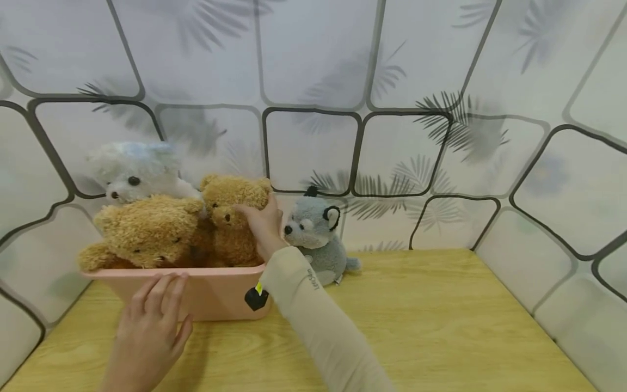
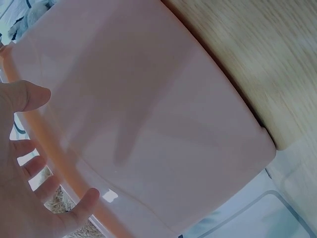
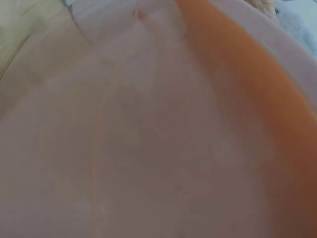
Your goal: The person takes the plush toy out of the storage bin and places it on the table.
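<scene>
Gripping right hand (image 1: 264,226): its thumb lies across the front of the held brown bear (image 1: 237,190), beside the muzzle, and the fingers go round the side of the head, so the bear is between thumb and fingers. In the right wrist view I cannot see this hand, only the blurred bin.
Held brown bear: it sits upright inside the pink bin (image 1: 215,299), at the right end, with its head above the rim.
Left hand (image 1: 154,326): it is spread, the thumb well apart from the fingers; the fingertips are at the front rim of the bin, bent a little, and pinch nothing.
Pink bin: it stands on the left part of the wooden table (image 1: 441,316), near the left edge.
Other toys in the bin: a second brown bear (image 1: 147,231) leans in the front left, one arm over the rim; a white bear (image 1: 139,169) is behind it.
Grey dog (image 1: 313,231): this plush sits on the table, near the back edge, to the right of the bin and just beside the right wrist.
Writing: the pale sleeve (image 1: 323,321) of the right arm bears small dark letters, which seem to end with "Slim"; the beginning I cannot read surely. A small pale tag (image 1: 338,280) at the dog's base is too small for reading.
</scene>
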`<state>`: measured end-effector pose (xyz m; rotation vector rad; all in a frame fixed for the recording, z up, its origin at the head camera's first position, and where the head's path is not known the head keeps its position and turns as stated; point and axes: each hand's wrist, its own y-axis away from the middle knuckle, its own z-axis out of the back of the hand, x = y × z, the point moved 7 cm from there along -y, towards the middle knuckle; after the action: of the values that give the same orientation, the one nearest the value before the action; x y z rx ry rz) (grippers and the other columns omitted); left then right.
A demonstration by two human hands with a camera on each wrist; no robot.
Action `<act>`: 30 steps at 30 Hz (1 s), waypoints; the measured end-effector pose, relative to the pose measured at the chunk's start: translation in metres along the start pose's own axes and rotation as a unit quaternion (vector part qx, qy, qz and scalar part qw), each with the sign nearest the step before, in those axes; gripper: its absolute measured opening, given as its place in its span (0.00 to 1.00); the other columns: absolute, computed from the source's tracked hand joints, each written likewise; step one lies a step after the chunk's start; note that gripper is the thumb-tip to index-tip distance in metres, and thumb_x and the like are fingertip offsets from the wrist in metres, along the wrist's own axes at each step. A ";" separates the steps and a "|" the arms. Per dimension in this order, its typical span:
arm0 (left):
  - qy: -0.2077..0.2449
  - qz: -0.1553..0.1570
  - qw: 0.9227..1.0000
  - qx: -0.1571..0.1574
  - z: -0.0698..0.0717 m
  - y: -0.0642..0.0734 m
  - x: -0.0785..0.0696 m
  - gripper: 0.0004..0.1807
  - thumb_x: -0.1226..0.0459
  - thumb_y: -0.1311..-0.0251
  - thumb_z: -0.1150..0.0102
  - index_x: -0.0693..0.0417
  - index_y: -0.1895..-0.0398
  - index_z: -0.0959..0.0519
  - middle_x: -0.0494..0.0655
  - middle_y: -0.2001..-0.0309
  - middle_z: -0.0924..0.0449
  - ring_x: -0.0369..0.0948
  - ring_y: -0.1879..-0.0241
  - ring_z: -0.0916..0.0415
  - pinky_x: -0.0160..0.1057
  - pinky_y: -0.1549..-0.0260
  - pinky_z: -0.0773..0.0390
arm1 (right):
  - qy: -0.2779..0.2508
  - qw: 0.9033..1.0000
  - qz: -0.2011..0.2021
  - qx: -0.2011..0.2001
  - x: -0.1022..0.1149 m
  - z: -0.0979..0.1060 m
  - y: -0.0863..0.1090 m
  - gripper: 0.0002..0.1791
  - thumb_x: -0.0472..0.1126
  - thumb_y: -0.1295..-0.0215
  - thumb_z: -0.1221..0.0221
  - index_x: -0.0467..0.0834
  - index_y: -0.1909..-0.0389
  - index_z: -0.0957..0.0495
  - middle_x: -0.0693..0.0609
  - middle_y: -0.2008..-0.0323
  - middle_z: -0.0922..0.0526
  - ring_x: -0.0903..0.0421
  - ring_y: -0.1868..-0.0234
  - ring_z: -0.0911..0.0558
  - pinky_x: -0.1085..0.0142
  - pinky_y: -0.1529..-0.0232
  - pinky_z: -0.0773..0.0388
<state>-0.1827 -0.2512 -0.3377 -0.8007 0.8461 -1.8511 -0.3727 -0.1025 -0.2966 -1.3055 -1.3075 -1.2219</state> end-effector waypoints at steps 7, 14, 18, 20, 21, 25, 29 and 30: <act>0.001 0.004 1.000 -0.002 0.000 0.000 0.001 0.37 0.44 0.22 0.74 0.67 0.35 0.31 0.69 0.44 0.30 0.69 0.48 0.33 0.66 0.65 0.26 | 0.038 0.999 -0.019 -0.002 -0.003 -0.003 -0.002 0.64 0.45 0.47 0.23 0.45 0.19 0.58 0.42 0.22 0.47 0.42 0.25 0.40 0.47 0.32 0.33; -0.002 0.007 1.000 0.002 -0.001 0.000 0.000 0.38 0.43 0.22 0.75 0.66 0.34 0.31 0.69 0.44 0.30 0.69 0.47 0.33 0.66 0.66 0.25 | 0.059 0.998 -0.011 0.028 -0.004 -0.009 -0.001 0.62 0.42 0.48 0.23 0.46 0.19 0.53 0.46 0.21 0.48 0.45 0.23 0.44 0.48 0.29 0.37; -0.003 0.007 1.000 0.003 -0.002 0.000 0.000 0.38 0.43 0.22 0.75 0.66 0.34 0.32 0.69 0.43 0.31 0.69 0.47 0.33 0.66 0.66 0.25 | 0.056 0.998 -0.014 0.036 -0.003 -0.008 -0.001 0.57 0.40 0.49 0.22 0.46 0.21 0.47 0.45 0.24 0.43 0.43 0.26 0.39 0.46 0.32 0.32; -0.003 0.007 1.000 0.002 -0.002 0.000 0.000 0.38 0.43 0.22 0.75 0.66 0.34 0.32 0.69 0.43 0.31 0.69 0.47 0.33 0.66 0.66 0.25 | 0.048 0.998 -0.016 0.043 -0.003 -0.008 0.000 0.57 0.39 0.49 0.23 0.46 0.22 0.46 0.45 0.24 0.43 0.42 0.26 0.39 0.45 0.33 0.32; -0.003 0.006 1.000 0.001 -0.002 -0.001 0.000 0.38 0.43 0.22 0.75 0.66 0.34 0.32 0.69 0.43 0.31 0.69 0.47 0.33 0.66 0.66 0.25 | 0.046 0.998 -0.018 0.045 -0.003 -0.008 0.000 0.57 0.38 0.49 0.23 0.46 0.22 0.47 0.45 0.25 0.44 0.42 0.26 0.39 0.44 0.33 0.32; -0.003 0.007 1.000 0.000 -0.002 -0.001 0.000 0.37 0.44 0.22 0.75 0.67 0.35 0.31 0.69 0.44 0.31 0.69 0.47 0.33 0.66 0.66 0.26 | 0.037 0.997 -0.022 0.060 -0.003 -0.010 0.001 0.59 0.38 0.48 0.23 0.47 0.20 0.51 0.45 0.23 0.46 0.42 0.24 0.42 0.44 0.31 0.35; -0.003 0.008 1.000 0.000 -0.002 0.000 0.000 0.37 0.44 0.22 0.75 0.67 0.35 0.31 0.69 0.43 0.31 0.69 0.47 0.33 0.66 0.66 0.26 | 0.047 0.997 -0.022 0.059 -0.004 -0.011 0.002 0.60 0.39 0.47 0.23 0.46 0.20 0.52 0.45 0.23 0.46 0.43 0.24 0.42 0.46 0.30 0.36; -0.003 0.008 1.000 -0.001 -0.003 0.000 0.000 0.37 0.44 0.22 0.74 0.67 0.35 0.31 0.69 0.44 0.31 0.69 0.47 0.33 0.66 0.66 0.26 | 0.051 0.997 -0.023 0.057 -0.004 -0.011 0.002 0.60 0.39 0.47 0.23 0.46 0.20 0.52 0.45 0.23 0.45 0.43 0.24 0.42 0.47 0.30 0.36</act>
<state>-0.1847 -0.2504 -0.3391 -0.7984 0.8480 -1.8338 -0.3713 -0.1138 -0.2992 -1.1231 -1.3203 -1.2106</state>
